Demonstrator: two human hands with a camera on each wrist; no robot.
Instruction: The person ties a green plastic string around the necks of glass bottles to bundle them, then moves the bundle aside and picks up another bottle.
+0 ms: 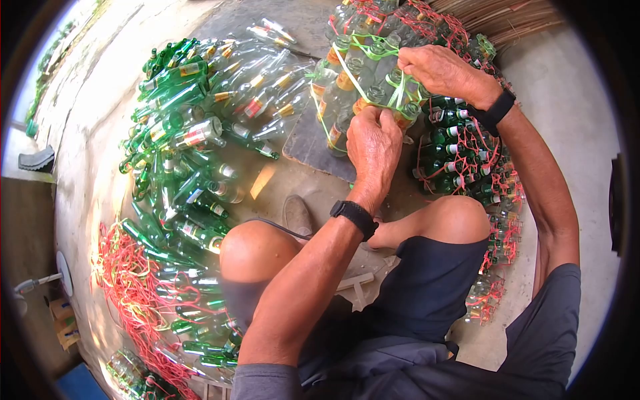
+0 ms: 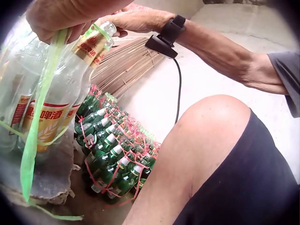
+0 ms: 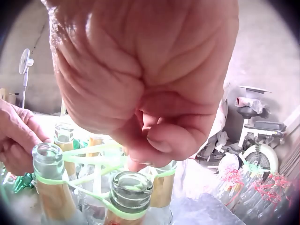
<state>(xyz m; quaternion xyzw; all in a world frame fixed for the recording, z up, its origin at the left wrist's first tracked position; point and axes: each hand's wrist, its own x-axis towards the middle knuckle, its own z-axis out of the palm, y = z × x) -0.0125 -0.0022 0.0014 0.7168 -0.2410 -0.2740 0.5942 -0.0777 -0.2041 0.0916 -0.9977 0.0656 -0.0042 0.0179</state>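
We sit low over a cluster of clear glass bottles (image 1: 353, 90) standing upright on a flat grey slab (image 1: 310, 143) on the concrete floor (image 1: 573, 127). A green plastic strap (image 1: 343, 67) runs around and between the bottle necks, binding them together.

Our left hand (image 1: 375, 143) is at the near edge of the cluster, fingers curled and pinching the green strap where it passes over the necks; in the left wrist view the same strap (image 2: 40, 108) hangs down the side of a labelled bottle from that grip. Our right hand (image 1: 440, 70) rests on the far side of the cluster's top, fingers curled down among the necks. In the right wrist view its fingertips (image 3: 157, 140) are pressed together just above a bottle mouth (image 3: 131, 185), close to the strap, but we cannot tell whether they actually hold it.

To the left lies a loose heap of green bottles (image 1: 180, 167) on their sides, with a tangle of red straps (image 1: 130, 280) nearer us. To the right, bundles of green bottles tied in red strap (image 1: 467, 160) lie just beside the slab. A bundle of thin reeds (image 2: 129, 65) lies behind them.
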